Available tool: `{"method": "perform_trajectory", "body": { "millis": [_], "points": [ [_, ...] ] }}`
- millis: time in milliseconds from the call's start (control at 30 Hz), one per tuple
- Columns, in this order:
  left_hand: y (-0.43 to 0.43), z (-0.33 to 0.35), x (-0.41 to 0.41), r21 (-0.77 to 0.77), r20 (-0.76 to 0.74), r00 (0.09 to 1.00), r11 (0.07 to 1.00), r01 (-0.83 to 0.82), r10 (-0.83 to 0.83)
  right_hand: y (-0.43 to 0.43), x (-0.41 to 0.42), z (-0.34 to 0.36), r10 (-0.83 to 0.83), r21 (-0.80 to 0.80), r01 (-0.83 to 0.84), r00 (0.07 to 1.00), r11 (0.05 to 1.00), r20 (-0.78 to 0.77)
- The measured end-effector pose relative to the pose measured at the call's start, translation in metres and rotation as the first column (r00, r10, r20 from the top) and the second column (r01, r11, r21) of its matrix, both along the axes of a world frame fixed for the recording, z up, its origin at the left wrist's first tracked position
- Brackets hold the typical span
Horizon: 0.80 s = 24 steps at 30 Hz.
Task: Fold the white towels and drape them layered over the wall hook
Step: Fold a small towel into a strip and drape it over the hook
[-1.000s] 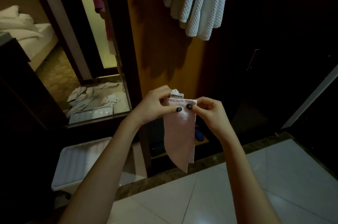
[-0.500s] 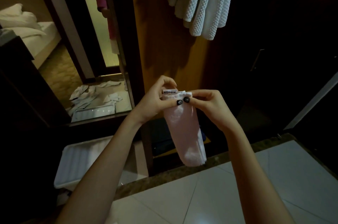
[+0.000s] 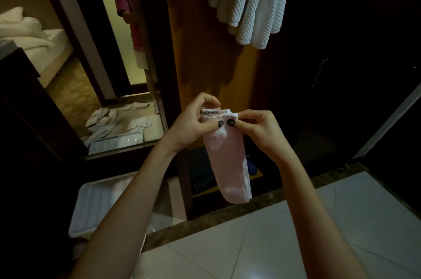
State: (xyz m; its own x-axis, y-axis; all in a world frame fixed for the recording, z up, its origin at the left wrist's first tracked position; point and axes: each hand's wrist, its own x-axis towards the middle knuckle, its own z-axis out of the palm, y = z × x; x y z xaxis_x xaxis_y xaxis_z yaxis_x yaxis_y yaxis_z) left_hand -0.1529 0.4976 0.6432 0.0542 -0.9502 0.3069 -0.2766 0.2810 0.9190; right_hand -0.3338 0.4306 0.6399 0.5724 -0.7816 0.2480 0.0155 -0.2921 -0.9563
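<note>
The hung towels [image 3: 250,2] fill the upper middle of the frame, above and slightly right of the hands; their hook is out of view. At centre the folded towel [image 3: 227,160], narrow and pale, hangs with its long axis vertical. The left hand [image 3: 193,126] and the right hand [image 3: 255,128] each pinch its top edge, and the right looks nearer the hung towels. A small label [image 3: 211,111] sticks up there.

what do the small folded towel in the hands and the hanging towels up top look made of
Folded towel: likely thin cotton cloth, matte, with a fine, nearly smooth surface and a sewn label at its top edge. Hanging towels: thicker white cotton, seemingly waffle weave, judging by the raised bumpy grid.
</note>
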Motion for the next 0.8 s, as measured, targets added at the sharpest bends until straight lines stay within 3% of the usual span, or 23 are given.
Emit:
{"method": "perform_trajectory", "body": {
  "millis": [233,400,633,800],
  "points": [
    [-0.001,0.002,0.011,-0.064,0.202,0.971,0.991,-0.113,0.124,0.001,0.004,-0.007,-0.11,-0.071,0.108,0.994,0.992,-0.026],
    [0.0,0.005,0.013,-0.071,0.161,0.985,0.996,-0.055,0.066,0.002,0.004,-0.003,-0.053,-0.131,0.042,0.995,0.99,-0.084],
    [0.0,0.017,0.015,-0.076,0.245,0.967,0.996,-0.046,0.063,0.005,0.013,-0.007,-0.237,-0.131,0.233,0.971,0.964,-0.018],
    [0.0,0.019,0.015,-0.085,0.289,0.953,0.994,-0.07,0.092,0.008,0.017,-0.006,-0.253,-0.089,0.258,0.966,0.962,0.059]
  ]
}}
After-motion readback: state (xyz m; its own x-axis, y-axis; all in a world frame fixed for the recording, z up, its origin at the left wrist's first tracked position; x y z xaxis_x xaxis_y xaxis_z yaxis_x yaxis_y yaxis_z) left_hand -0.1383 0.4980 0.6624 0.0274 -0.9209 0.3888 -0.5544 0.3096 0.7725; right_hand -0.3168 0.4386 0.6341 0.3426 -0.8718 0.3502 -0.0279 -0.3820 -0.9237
